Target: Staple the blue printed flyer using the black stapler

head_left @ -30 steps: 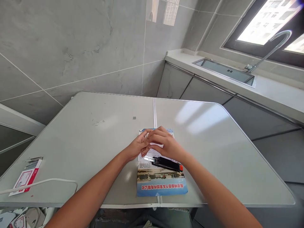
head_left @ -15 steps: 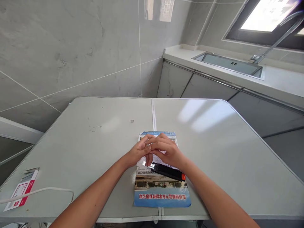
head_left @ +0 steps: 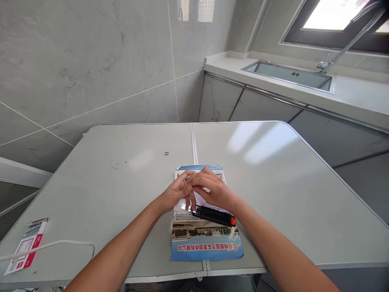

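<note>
My left hand (head_left: 178, 192) and my right hand (head_left: 213, 190) meet fingertip to fingertip above a printed leaflet (head_left: 206, 254). Both are closed, fingers pinched together; whatever they hold is small and hidden. Right below them a black stapler (head_left: 215, 216) with an orange end lies slanted across the leaflet. Its metal end points left, and the lower fingers of my left hand hang just by it; whether they touch it I cannot tell. Farther back on the table sits a short strip of staples (head_left: 166, 153), with several loose bits like single staples (head_left: 114, 167) to its left.
The grey table (head_left: 146, 235) has a seam down its middle. On its left lie a red and white package (head_left: 26, 249) and a white cable (head_left: 60, 242) crossing it. Behind stand a tiled wall (head_left: 91, 61) and, at the right, a counter with a sink (head_left: 288, 75).
The view has shifted slightly. My hands stay joined over the leaflet, with small finger movements; the left hand's lower fingers have spread a little. The stapler lies as before.
</note>
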{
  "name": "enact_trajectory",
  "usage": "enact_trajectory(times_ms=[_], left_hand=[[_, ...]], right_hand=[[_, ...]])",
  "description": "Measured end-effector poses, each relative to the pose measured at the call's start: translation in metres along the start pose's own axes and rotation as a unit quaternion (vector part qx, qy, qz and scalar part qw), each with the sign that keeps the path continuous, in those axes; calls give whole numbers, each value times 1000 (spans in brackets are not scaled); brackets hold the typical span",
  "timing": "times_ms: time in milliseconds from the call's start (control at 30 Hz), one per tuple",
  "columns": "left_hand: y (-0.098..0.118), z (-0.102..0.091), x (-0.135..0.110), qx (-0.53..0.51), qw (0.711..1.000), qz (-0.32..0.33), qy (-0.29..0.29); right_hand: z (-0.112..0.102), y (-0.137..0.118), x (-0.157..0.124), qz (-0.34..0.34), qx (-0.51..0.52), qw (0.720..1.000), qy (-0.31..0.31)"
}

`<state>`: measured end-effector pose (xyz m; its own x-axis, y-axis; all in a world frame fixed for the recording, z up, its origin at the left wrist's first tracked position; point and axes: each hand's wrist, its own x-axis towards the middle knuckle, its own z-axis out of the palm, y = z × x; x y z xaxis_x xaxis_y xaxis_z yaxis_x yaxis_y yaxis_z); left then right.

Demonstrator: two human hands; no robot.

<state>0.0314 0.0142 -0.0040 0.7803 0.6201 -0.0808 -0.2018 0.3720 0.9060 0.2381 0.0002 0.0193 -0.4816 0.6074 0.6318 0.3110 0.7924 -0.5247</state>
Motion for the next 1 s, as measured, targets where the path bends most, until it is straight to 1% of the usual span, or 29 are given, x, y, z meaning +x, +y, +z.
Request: enact_trajectory(times_ms=[100, 367, 600, 767, 867, 1000], left_hand=[[1, 0, -1, -2, 1000, 2, -2], [4, 4, -3, -26, 999, 12, 15], [5, 3, -3, -3, 1000, 19, 3], [7, 2, -3, 4, 1000, 25, 2], [7, 3, -4, 5, 1000, 24, 6], [8, 5, -5, -3, 1000, 11, -4]], right_hand=[[-1, 2, -2, 0, -5, 1000, 2], [-10, 9, -5, 16, -20, 1000, -3], [-11, 13, -6, 36, -21, 999, -17], [-12, 14, -5, 18, -30, 999, -4], [-12, 17, -7, -6, -52, 999, 2], [-11, 21, -10, -38, -78, 996, 10]])
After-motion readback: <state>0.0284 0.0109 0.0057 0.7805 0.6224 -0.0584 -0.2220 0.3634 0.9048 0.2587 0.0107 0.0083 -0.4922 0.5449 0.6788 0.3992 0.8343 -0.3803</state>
